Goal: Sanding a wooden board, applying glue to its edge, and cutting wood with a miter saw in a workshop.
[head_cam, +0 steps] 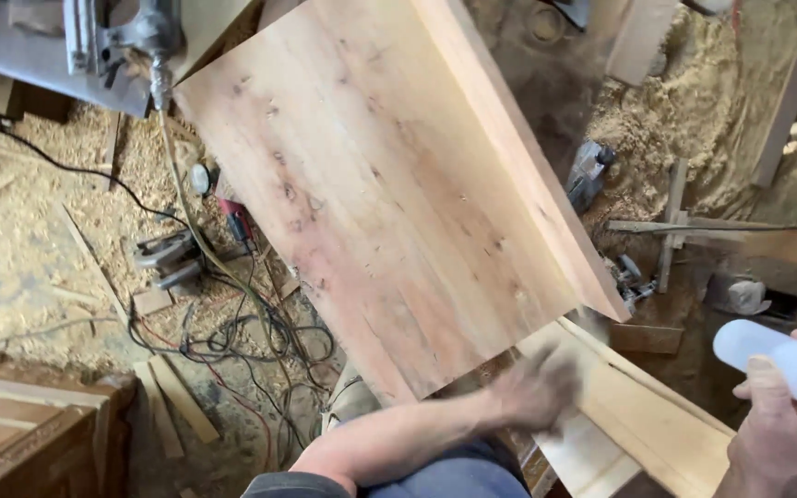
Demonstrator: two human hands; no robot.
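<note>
Here left hand (537, 392) blurred at wood panel (389, 184) lower edge, grip unclear; right hand (786, 424) wrapped round white bottle (772, 355).

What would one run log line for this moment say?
left hand: blurred, on light board | right hand: holds white squeeze bottle | wide wood panel: tilted above sawdust floor

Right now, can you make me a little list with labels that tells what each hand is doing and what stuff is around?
Place: woodworking shop, floor covered in sawdust
Left hand: blurred, at the lower edge of the big wooden panel
Right hand: fingers wrapped around a white plastic squeeze bottle
Under the hands: lighter wooden boards
On the floor: tangled cables, wood offcuts, power tool
Top left: machine on a bench
</note>
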